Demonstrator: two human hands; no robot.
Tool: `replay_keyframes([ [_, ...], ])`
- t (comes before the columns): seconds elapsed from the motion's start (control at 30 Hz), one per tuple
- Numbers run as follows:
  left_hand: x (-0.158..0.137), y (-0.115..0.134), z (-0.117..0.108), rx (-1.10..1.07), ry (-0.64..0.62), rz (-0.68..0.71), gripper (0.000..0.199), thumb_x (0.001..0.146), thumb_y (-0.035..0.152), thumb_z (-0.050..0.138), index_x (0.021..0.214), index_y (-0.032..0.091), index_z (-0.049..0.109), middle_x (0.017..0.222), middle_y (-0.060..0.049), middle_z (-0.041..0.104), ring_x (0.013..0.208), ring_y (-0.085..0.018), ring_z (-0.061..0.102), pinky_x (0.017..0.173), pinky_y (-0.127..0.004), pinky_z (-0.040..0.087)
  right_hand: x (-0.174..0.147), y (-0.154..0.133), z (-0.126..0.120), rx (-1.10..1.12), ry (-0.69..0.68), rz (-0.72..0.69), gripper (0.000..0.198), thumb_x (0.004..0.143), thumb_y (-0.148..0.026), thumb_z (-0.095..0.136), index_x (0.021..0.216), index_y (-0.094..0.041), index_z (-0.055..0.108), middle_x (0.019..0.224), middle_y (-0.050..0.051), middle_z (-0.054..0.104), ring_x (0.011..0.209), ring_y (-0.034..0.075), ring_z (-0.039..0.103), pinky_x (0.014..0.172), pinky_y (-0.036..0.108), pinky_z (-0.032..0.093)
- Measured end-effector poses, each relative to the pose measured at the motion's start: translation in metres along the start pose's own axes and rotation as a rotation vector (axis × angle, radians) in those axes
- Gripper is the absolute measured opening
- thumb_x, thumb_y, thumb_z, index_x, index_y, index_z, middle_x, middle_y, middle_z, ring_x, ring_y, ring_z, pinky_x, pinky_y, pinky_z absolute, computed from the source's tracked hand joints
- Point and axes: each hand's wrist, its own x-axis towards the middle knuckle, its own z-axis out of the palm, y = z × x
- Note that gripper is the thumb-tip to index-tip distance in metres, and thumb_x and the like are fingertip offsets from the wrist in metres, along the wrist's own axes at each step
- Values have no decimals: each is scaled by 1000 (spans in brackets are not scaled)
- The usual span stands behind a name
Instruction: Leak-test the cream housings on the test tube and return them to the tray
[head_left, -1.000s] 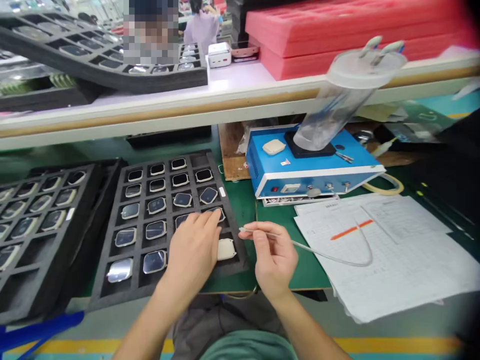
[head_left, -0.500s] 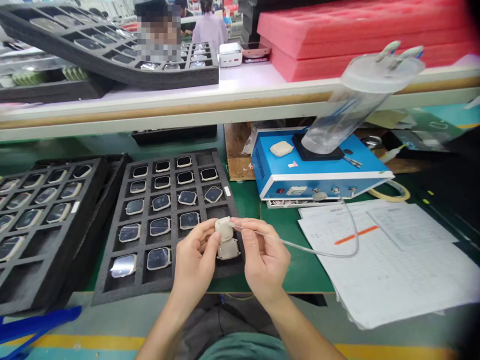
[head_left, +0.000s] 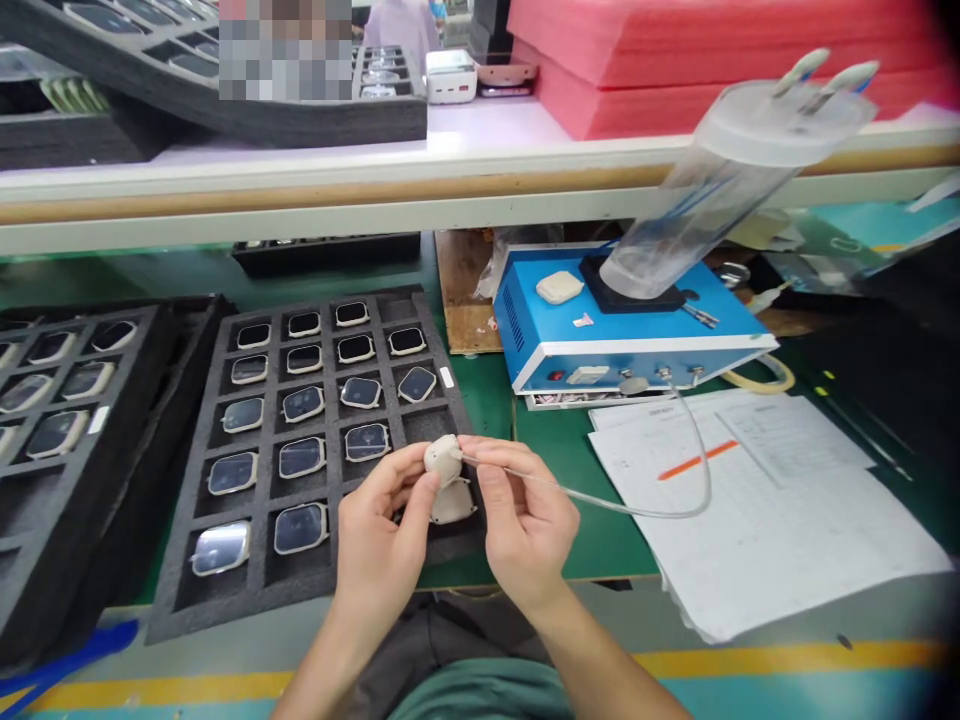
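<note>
My left hand (head_left: 386,525) pinches a beige watch case (head_left: 442,458) between thumb and fingers, above the near right corner of a black foam tray (head_left: 259,585). My right hand (head_left: 531,520) is closed on the end of a clear thin tube (head_left: 600,500), whose tip meets the right edge of that case. Just below the held piece shows a second beige watch case (head_left: 454,502); whether the two touch is unclear. Several smartwatches (head_left: 300,528) lie screen up in the tray's pockets. From my right hand the tube loops to the front of a blue box (head_left: 637,362).
The blue box carries a clear cylinder (head_left: 675,225) and another beige case (head_left: 559,287). Papers (head_left: 780,520) lie on the right, another watch tray (head_left: 97,470) on the left. A white shelf (head_left: 480,205) crosses behind, bearing red foam blocks (head_left: 720,70). A person is beyond it.
The view has shifted, so the trays appear further left and lower. The held watch case has tilted slightly in my left hand, with the tube tip still at its edge.
</note>
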Motion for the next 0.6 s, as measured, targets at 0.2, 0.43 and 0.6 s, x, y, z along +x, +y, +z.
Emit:
replay_keyframes([
  [0.2,0,-1,0,29,-3,4,19,94,27,72,110,18,79,111,-9,84,95,-21,82,84,-28,68,1,0,0,-24,-4,-7,20,104,-14,59,107,-26,75,105,7,80,103,23,79,88,40,69],
  [0.43,1,0,0,53,2,4,20,94,28,71,110,19,79,109,-8,85,92,-20,82,82,-26,68,1,1,-1,-13,-2,-5,21,103,-13,59,108,-26,75,105,7,79,103,23,78,89,39,68],
  [0.6,1,-1,1,57,5,20,20,94,26,71,110,18,79,109,-8,85,92,-19,82,81,-24,67,1,1,-2,-14,-3,-4,21,104,-14,59,108,-26,76,105,7,79,103,23,78,90,40,68],
])
